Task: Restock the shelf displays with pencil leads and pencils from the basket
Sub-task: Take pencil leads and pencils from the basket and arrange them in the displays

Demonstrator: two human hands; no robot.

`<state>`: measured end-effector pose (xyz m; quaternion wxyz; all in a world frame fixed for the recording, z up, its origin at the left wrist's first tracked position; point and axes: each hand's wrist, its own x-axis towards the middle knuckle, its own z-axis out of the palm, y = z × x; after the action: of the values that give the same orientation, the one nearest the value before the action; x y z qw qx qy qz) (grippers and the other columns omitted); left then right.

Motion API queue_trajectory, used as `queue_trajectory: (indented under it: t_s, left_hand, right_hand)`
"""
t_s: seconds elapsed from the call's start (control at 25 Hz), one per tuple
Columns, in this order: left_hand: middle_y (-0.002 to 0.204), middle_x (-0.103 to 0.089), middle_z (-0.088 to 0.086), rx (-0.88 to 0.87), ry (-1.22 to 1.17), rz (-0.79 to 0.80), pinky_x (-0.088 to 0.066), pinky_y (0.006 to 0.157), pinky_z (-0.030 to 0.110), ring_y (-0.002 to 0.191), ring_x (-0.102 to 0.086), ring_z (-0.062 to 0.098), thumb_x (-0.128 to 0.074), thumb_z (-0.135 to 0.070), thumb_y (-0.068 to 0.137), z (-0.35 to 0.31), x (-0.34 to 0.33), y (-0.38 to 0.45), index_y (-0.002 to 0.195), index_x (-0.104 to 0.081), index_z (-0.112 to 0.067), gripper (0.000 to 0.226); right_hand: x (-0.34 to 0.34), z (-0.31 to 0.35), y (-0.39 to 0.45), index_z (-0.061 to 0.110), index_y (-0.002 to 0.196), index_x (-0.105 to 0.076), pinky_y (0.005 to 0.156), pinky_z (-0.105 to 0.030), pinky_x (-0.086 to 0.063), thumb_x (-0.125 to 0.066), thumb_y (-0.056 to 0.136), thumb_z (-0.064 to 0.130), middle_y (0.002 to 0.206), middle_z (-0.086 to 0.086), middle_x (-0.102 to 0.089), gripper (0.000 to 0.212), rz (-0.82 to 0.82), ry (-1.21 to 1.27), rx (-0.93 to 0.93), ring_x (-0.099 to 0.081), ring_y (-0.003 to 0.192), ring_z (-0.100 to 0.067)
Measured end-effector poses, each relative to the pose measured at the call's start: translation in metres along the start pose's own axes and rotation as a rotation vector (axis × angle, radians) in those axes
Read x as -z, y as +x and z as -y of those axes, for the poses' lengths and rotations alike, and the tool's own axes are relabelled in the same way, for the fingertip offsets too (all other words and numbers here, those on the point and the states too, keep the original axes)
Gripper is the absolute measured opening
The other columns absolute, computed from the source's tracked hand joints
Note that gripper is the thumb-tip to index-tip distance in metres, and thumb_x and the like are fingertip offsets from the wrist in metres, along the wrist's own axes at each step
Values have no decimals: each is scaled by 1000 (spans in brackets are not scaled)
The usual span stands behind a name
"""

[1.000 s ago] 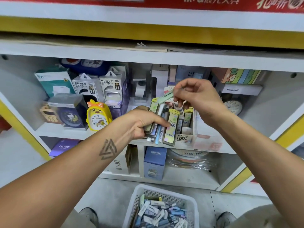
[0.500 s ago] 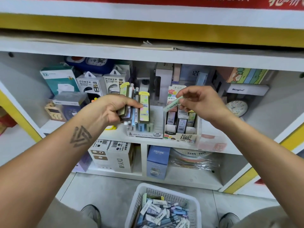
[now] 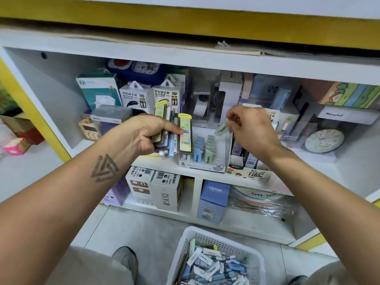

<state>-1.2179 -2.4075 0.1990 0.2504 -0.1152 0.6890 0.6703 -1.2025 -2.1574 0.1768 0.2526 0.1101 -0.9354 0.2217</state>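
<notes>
My left hand [image 3: 141,133] grips a bundle of lead cases and pencils [image 3: 175,132], yellow-capped cases standing upright in front of the shelf. My right hand [image 3: 249,128] pinches one pale green lead case [image 3: 221,128], tilted, just above the open 2B display box [image 3: 218,166]. That box holds a row of blue and green lead cases [image 3: 204,149]. Beside it on the right stands a second display box [image 3: 249,174] marked 100, with dark lead packs. The white basket [image 3: 185,248] on the floor below holds several lead cases and pencils.
Power bank boxes [image 3: 151,95], alarm clocks [image 3: 323,140] and other boxed goods crowd the back of the shelf. The lower shelf has DIY boxes [image 3: 166,194], a blue CRUHRE box [image 3: 214,199] and wrapped plates. My shoes [image 3: 125,258] flank the basket.
My right hand has carried the green lead case leftward from the right display box to above the 2B box. My left hand's bundle stays left of the boxes; the view tilted down.
</notes>
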Motion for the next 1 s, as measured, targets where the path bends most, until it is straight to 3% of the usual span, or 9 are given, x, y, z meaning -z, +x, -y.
queue_trajectory:
  t_s: [0.28,0.64,0.84,1.0]
  left_hand:
    - [62,-71,12,7,-18,30,-55,44,32,51,-70,22,-68,10,76,2,8,4,75,-66,-1,11]
    - [78,-75,17,10,-35,68,-61,55,38,64,-74,26,-69,11,76,7,3,9,89,-70,0,17]
    - [80,-75,17,8,-40,77,-61,58,39,66,-74,27,-69,11,77,6,3,8,89,-70,0,16]
    - [77,-75,16,11,-37,72,-60,54,37,63,-74,26,-69,11,77,5,2,5,87,-70,0,15]
  right_hand:
    - [-34,3,8,5,90,-62,63,-44,-54,-51,92,-1,74,-15,-63,12,117,-152,49,-58,67,-34]
    - [-47,9,17,9,90,-65,66,-37,-52,-58,93,3,82,-11,-64,9,246,-167,6,-58,74,-28]
    - [-44,9,19,9,88,-64,70,-40,-54,-55,92,0,83,-10,-65,13,303,-179,14,-60,76,-28]
    - [-46,10,20,11,101,-69,78,-39,-56,-57,91,-3,96,-12,-68,21,364,-269,-12,-63,85,-28]
